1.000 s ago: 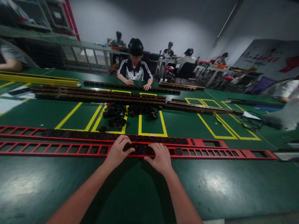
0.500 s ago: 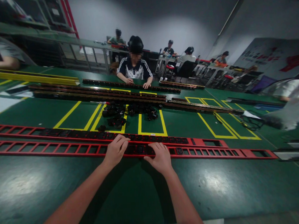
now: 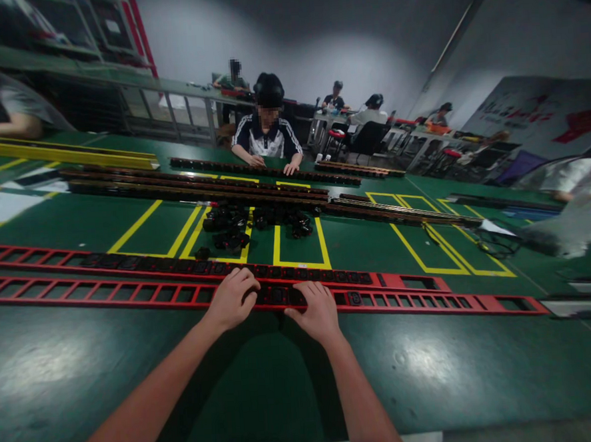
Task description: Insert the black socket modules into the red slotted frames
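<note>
A long red slotted strip [image 3: 174, 294] lies across the table before me, with square cut-outs along it. A few black socket-like modules, such as one module [image 3: 354, 298], sit in its middle part. My left hand [image 3: 234, 299] is over the strip with its fingers curled down; what lies under the fingertips is hidden. Close to its right, my right hand [image 3: 315, 310] bends its fingers over the strip, thumb at the near edge, gripping it. Between the hands a black module [image 3: 277, 295] shows in the strip. Behind lies a second red strip [image 3: 404, 282], with a row of black modules.
Loose black parts [image 3: 225, 218] lie in piles on the green table [image 3: 425, 373] beyond the strips. Long dark rails [image 3: 198, 187] stretch behind them. A person [image 3: 267, 136] works across the table. At left is a yellow rail [image 3: 61, 152]; at right, a black cable [image 3: 494, 245].
My left hand has shifted slightly, its fingers curling more and lying lower over the near strip. My right hand has stayed in place on the strip.
</note>
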A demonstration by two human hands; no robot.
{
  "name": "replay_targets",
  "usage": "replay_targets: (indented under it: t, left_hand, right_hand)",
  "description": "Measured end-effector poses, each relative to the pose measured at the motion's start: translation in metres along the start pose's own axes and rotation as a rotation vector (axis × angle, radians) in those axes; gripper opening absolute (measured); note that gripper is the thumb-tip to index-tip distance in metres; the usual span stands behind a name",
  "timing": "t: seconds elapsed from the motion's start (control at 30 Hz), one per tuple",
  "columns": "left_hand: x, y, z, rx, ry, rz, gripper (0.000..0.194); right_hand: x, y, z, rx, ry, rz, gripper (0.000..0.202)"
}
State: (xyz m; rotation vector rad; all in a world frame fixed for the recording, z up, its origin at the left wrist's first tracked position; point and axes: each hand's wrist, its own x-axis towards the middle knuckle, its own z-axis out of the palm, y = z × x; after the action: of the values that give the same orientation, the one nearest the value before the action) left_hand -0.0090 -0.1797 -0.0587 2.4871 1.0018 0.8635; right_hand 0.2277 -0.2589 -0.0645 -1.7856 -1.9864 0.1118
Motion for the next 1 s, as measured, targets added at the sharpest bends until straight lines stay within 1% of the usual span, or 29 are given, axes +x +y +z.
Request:
replay_targets:
  t: [0.1, 0.3, 0.4, 0.5, 0.57, 0.63, 0.77, 0.9, 1.0]
  left_hand:
    - [0.000, -0.001, 0.000, 0.010, -0.006, -0.028, 0.013]
    - [0.001, -0.009, 0.003, -0.070, 0.055, -0.042, 0.010]
    - [0.000, -0.010, 0.004, -0.089, 0.077, -0.063, 0.014]
    - [0.000, -0.011, 0.004, 0.008, 0.104, -0.094, 0.018]
    - [0.000, -0.013, 0.005, 0.080, 0.116, -0.090, 0.018]
    - [-0.001, -0.016, 0.006, 0.097, 0.109, -0.079, 0.019]
    - [-0.001, -0.019, 0.006, 0.052, 0.075, -0.090, 0.023]
    - [0.001, -0.017, 0.001, 0.028, -0.004, -0.041, 0.028]
    - [0.002, -0.016, -0.002, 0.027, -0.031, -0.027, 0.028]
  right_hand:
    - [0.000, 0.000, 0.000, -0.005, -0.002, 0.000, 0.047]
    - [0.000, -0.001, -0.002, -0.008, -0.007, 0.006, 0.047]
    - [0.000, -0.002, -0.003, -0.016, -0.009, 0.009, 0.047]
    - [0.000, -0.002, -0.003, -0.009, -0.012, 0.011, 0.047]
    - [0.000, -0.002, -0.003, 0.000, -0.014, 0.013, 0.047]
    - [0.000, -0.002, -0.003, 0.003, -0.014, 0.014, 0.046]
    - [0.000, -0.002, -0.002, 0.001, -0.014, 0.011, 0.047]
    - [0.000, -0.002, -0.002, 0.001, -0.012, 0.009, 0.048]
    - [0.000, -0.002, -0.003, -0.001, -0.011, 0.010, 0.048]
